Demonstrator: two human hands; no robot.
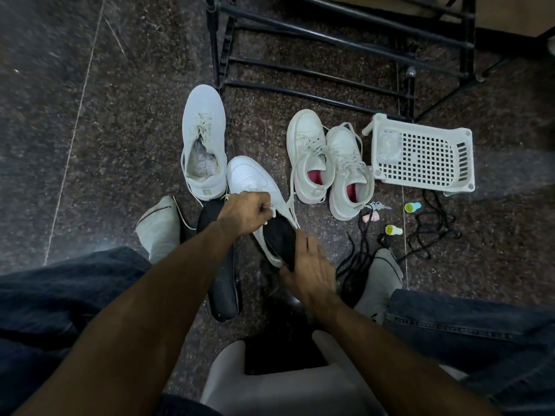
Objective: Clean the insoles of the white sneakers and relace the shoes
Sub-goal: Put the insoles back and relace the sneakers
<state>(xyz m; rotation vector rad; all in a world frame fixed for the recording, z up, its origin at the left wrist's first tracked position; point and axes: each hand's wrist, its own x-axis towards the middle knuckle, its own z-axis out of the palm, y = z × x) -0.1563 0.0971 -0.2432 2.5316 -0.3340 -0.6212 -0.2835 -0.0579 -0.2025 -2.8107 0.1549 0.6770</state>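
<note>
White leather sneaker (255, 187) tilts under the left hand (244, 213), which pinches its pale lace (289, 205); the blurred right hand (310, 270) (fingers apparently straight) pushes the black insole (280, 240) in, which may buckle.

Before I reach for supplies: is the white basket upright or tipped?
Tipped. The white basket lies on its side on the floor, its perforated base facing the camera, beside the pink-lined sneakers.

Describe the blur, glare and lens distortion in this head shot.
Head view: the right hand is motion-blurred, the left hand sharper; pale glare streaks the floor at left; wide-angle bending curves the rack bars; edges darken; the shoe is evenly lit.
</note>
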